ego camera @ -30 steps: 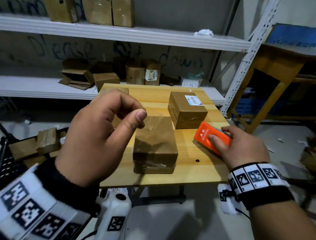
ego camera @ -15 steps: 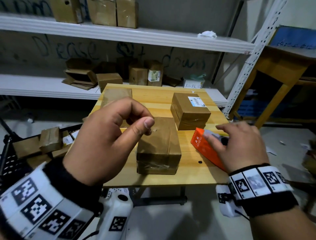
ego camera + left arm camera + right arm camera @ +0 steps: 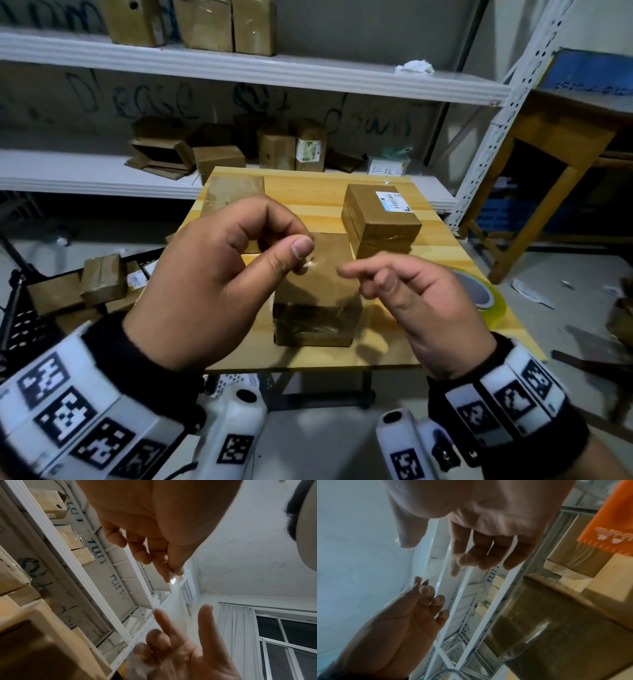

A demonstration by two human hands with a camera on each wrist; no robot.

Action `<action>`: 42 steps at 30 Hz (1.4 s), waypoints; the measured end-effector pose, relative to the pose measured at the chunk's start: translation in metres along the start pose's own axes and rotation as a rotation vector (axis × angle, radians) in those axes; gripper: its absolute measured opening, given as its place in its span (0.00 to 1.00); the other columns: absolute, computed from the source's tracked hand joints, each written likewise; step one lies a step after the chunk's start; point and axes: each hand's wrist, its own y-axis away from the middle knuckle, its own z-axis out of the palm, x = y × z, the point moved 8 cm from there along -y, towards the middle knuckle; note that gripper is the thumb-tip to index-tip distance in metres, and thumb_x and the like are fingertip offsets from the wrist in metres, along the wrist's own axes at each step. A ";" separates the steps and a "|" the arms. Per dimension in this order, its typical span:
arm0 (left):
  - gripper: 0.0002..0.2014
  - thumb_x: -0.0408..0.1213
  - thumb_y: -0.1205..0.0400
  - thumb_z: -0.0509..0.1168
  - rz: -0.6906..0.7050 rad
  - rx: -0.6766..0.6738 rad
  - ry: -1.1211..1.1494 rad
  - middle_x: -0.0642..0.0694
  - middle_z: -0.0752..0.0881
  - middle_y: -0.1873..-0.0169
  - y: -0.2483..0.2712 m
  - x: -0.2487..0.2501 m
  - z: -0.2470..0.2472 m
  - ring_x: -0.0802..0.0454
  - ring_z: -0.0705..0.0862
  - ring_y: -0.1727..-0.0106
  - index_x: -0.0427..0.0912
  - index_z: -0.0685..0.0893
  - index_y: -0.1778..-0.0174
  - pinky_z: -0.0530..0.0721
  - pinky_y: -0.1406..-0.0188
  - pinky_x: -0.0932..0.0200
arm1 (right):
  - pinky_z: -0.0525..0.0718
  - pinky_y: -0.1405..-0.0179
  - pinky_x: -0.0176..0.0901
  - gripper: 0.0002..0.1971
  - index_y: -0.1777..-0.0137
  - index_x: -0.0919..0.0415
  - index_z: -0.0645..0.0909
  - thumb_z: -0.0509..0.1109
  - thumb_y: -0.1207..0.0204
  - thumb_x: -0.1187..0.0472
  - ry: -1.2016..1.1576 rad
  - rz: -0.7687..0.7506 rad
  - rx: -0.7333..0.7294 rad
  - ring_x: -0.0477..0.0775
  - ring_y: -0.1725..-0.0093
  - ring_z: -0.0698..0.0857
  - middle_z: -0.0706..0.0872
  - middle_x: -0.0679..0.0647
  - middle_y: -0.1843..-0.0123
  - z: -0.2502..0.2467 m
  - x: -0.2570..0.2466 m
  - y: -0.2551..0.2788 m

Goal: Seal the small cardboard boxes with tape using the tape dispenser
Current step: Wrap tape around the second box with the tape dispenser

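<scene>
My left hand (image 3: 303, 258) is raised over the table and pinches a small scrap of clear tape (image 3: 173, 580) between thumb and forefinger. My right hand (image 3: 356, 281) hovers just right of it, fingers loosely bent, holding nothing. Below both hands a taped cardboard box (image 3: 318, 301) lies on the wooden table (image 3: 308, 192). A second box (image 3: 380, 219) with a white label stands at the back right, and a third box (image 3: 236, 192) at the back left. The tape dispenser's roll (image 3: 483, 294) shows behind my right hand; its orange body (image 3: 607, 520) appears in the right wrist view.
White metal shelves (image 3: 239, 68) behind the table hold several cardboard boxes. A black crate (image 3: 41, 308) with more boxes stands on the floor to the left. A wooden table frame (image 3: 565, 144) stands to the right.
My right hand let go of the orange dispenser and rose leftward toward the left hand. The left hand kept its pinch and stayed raised.
</scene>
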 end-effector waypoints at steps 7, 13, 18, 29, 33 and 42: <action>0.03 0.41 0.14 0.72 -0.097 0.107 0.039 0.57 0.92 0.61 -0.002 -0.025 -0.008 0.55 0.89 0.57 0.52 0.88 0.54 0.82 0.58 0.66 | 0.87 0.64 0.38 0.25 0.63 0.55 0.92 0.87 0.43 0.33 -0.099 0.142 0.040 0.49 0.64 0.86 0.88 0.55 0.64 -0.018 0.031 -0.003; 0.03 0.42 0.16 0.73 -0.197 0.161 -0.034 0.63 0.92 0.60 -0.002 -0.039 -0.010 0.65 0.87 0.57 0.53 0.89 0.56 0.75 0.61 0.78 | 0.88 0.56 0.47 0.24 0.60 0.53 0.94 0.92 0.51 0.38 -0.259 0.168 0.214 0.53 0.55 0.89 0.93 0.53 0.57 -0.032 0.047 -0.005; 0.07 0.44 0.21 0.77 -0.364 0.228 0.105 0.57 0.94 0.63 0.002 -0.057 -0.010 0.62 0.92 0.57 0.48 0.91 0.49 0.85 0.55 0.71 | 0.87 0.49 0.52 0.16 0.56 0.53 0.95 0.87 0.40 0.44 -0.216 0.244 0.333 0.57 0.51 0.91 0.95 0.56 0.52 -0.032 0.054 -0.010; 0.44 0.35 0.24 0.80 -0.810 0.208 0.453 0.43 0.96 0.58 0.013 -0.107 0.021 0.59 0.94 0.47 0.43 0.67 0.13 0.79 0.39 0.58 | 0.93 0.45 0.60 0.09 0.64 0.53 0.93 0.80 0.22 0.62 -0.168 0.371 0.451 0.59 0.43 0.93 0.95 0.53 0.45 -0.027 0.079 -0.027; 0.42 0.36 0.27 0.80 -0.859 0.185 0.518 0.40 0.96 0.58 0.019 -0.114 0.025 0.50 0.96 0.51 0.44 0.71 0.16 0.83 0.33 0.40 | 0.93 0.63 0.50 0.04 0.56 0.64 0.90 0.78 0.21 0.65 -0.197 0.436 0.455 0.60 0.52 0.95 0.94 0.62 0.47 -0.024 0.076 -0.020; 0.25 0.35 0.25 0.80 -0.821 0.147 0.396 0.43 0.95 0.61 0.013 -0.116 0.016 0.62 0.93 0.62 0.47 0.82 0.32 0.79 0.56 0.54 | 0.84 0.57 0.50 0.13 0.66 0.57 0.89 0.79 0.21 0.54 0.125 0.418 0.376 0.42 0.65 0.88 0.89 0.45 0.71 -0.027 0.068 -0.016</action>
